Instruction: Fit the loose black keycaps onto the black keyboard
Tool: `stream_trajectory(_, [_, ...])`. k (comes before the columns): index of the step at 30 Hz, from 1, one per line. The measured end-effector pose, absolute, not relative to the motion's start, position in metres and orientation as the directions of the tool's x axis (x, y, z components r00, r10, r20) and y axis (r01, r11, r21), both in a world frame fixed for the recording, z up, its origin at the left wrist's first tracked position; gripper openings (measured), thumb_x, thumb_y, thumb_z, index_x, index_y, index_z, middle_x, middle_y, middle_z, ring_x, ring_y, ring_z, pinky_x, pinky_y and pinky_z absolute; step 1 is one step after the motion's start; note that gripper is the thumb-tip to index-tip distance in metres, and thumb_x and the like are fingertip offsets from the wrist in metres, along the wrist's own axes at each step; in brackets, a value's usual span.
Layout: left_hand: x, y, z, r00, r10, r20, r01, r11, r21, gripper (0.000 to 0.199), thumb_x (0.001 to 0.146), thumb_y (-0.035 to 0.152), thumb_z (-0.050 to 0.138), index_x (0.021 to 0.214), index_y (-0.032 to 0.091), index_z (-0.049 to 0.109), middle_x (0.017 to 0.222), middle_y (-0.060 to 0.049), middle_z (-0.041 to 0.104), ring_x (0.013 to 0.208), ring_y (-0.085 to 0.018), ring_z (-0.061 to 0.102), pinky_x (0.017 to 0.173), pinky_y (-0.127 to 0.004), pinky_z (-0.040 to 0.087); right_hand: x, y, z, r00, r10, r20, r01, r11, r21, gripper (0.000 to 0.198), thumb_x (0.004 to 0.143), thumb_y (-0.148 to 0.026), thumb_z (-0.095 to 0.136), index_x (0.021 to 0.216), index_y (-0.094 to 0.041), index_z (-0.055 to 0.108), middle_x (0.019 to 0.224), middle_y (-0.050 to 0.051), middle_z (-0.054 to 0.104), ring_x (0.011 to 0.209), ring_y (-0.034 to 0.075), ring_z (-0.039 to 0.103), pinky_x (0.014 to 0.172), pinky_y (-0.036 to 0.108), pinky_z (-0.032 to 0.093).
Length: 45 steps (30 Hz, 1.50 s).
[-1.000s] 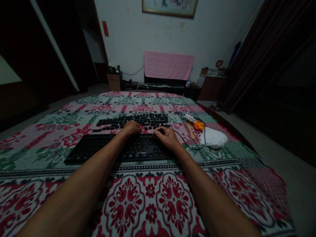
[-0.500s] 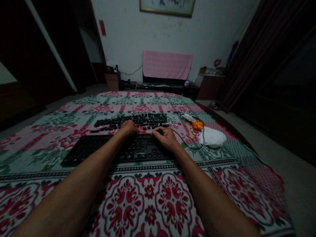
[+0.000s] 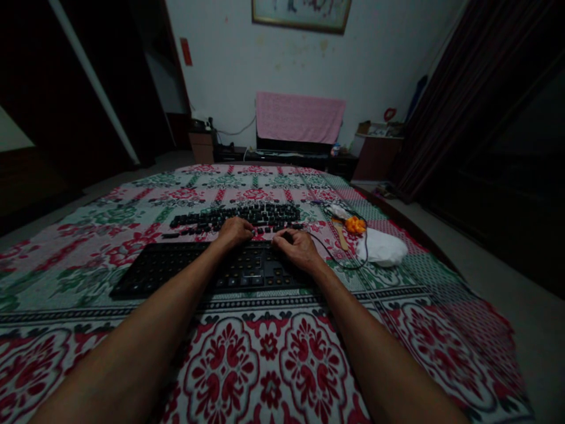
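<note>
A black keyboard (image 3: pixel 163 268) with its keycaps taken off lies across the patterned cloth, partly covered by both forearms. Loose black keycaps (image 3: pixel 265 213) are spread in rows behind it. My left hand (image 3: pixel 236 229) is over the keyboard's far edge by the nearest keycaps, fingers closed and pointing right; what they hold, if anything, is too small to name. Over the keyboard's right part, my right hand (image 3: pixel 298 247) is closed in a pinch. Something dark shows between its thumb and fingers, too dim to make out.
Right of the keyboard are a black cable (image 3: pixel 339 266), a flat wooden stick (image 3: pixel 341 237), an orange bundle (image 3: pixel 355 225) and a white bag (image 3: pixel 383 247). The red and green cloth (image 3: pixel 269 347) covers the whole surface. A pink towel (image 3: pixel 300 116) hangs over a screen at the wall.
My left hand has shifted slightly right along the keyboard's far edge, towards the right hand. My right hand stays nearly in place, still pinched. The view has moved a little.
</note>
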State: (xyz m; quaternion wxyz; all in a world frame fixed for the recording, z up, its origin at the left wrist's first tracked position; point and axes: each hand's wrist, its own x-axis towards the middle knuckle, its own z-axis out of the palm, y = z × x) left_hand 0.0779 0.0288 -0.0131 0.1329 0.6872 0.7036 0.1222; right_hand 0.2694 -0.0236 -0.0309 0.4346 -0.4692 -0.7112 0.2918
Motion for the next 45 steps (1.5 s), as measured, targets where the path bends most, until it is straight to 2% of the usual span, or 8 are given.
stream_trajectory(9, [0.083,0.030,-0.015,0.003,0.999,0.034,0.953,-0.013,0.302,0.034,0.074,0.030,0.059,0.105,0.028,0.071,0.101,0.001,0.072,0.094,-0.018,0.066,0.080,-0.020,0.049,0.270,-0.024,-0.030,-0.195,0.925,0.325,0.437,0.379,-0.816,0.023,0.077,-0.035,0.054,0.079,-0.016,0.067,0.071,0.001,0.068,0.067,0.013,0.060,0.064,0.022,0.045])
stream_trajectory(15, [0.084,0.027,-0.013,-0.031,0.999,0.007,0.945,0.027,0.326,0.038,0.074,0.029,0.059,0.111,0.027,0.069,0.110,-0.001,0.070,0.101,-0.020,0.064,0.087,-0.024,0.048,0.270,-0.024,-0.029,-0.205,0.918,0.339,0.442,0.395,-0.805,0.025,0.078,-0.036,0.052,0.077,-0.017,0.067,0.069,0.001,0.067,0.064,0.013,0.058,0.063,0.022,0.044])
stream_trajectory(22, [0.083,0.026,-0.012,-0.034,0.999,0.012,0.930,0.027,0.366,0.040,0.073,0.029,0.060,0.112,0.026,0.068,0.108,-0.002,0.070,0.100,-0.020,0.064,0.087,-0.025,0.048,0.270,-0.026,-0.028,-0.192,0.926,0.325,0.453,0.378,-0.808,0.024,0.077,-0.036,0.053,0.078,-0.017,0.067,0.069,0.000,0.066,0.065,0.013,0.058,0.061,0.021,0.043])
stream_trajectory(29, [0.068,-0.003,0.003,0.055,0.994,0.099,0.940,-0.085,0.330,0.038,0.077,0.036,0.056,0.112,0.025,0.068,0.103,-0.002,0.072,0.098,-0.019,0.064,0.087,-0.023,0.046,0.272,-0.025,-0.028,-0.218,0.927,0.305,0.374,0.368,-0.851,0.024,0.076,-0.037,0.054,0.078,-0.016,0.065,0.069,0.001,0.065,0.064,0.012,0.058,0.062,0.022,0.044])
stream_trajectory(33, [0.054,-0.027,0.009,0.097,0.991,0.094,0.955,-0.119,0.273,0.038,0.078,0.036,0.055,0.112,0.024,0.068,0.105,-0.004,0.071,0.102,-0.021,0.063,0.089,-0.025,0.045,0.267,-0.033,-0.017,-0.314,0.909,0.275,0.290,0.367,-0.884,0.023,0.075,-0.037,0.056,0.077,-0.015,0.064,0.067,0.000,0.064,0.060,0.011,0.057,0.059,0.021,0.044])
stream_trajectory(36, [0.047,-0.041,0.009,0.086,0.990,0.114,0.967,-0.110,0.228,0.040,0.078,0.035,0.055,0.114,0.022,0.067,0.111,-0.006,0.069,0.108,-0.024,0.060,0.094,-0.029,0.043,0.262,-0.043,-0.009,-0.397,0.883,0.248,0.288,0.377,-0.880,0.022,0.076,-0.035,0.055,0.076,-0.015,0.063,0.065,-0.001,0.063,0.059,0.010,0.057,0.058,0.021,0.044])
stream_trajectory(39, [0.041,-0.049,0.004,0.054,0.990,0.129,0.967,-0.085,0.240,0.040,0.079,0.034,0.054,0.115,0.022,0.066,0.112,-0.006,0.068,0.107,-0.023,0.060,0.093,-0.029,0.044,0.258,-0.054,-0.004,-0.470,0.860,0.196,0.300,0.365,-0.881,0.021,0.077,-0.034,0.055,0.078,-0.015,0.063,0.066,-0.001,0.064,0.060,0.011,0.059,0.058,0.021,0.045])
stream_trajectory(45, [0.038,-0.054,-0.010,0.101,0.981,0.167,0.964,-0.138,0.229,0.037,0.081,0.032,0.051,0.112,0.020,0.066,0.114,-0.007,0.066,0.110,-0.021,0.058,0.096,-0.027,0.041,0.249,-0.069,-0.002,-0.465,0.872,0.154,0.330,0.332,-0.883,0.018,0.075,-0.030,0.054,0.079,-0.014,0.062,0.065,0.000,0.063,0.057,0.011,0.059,0.053,0.019,0.045])
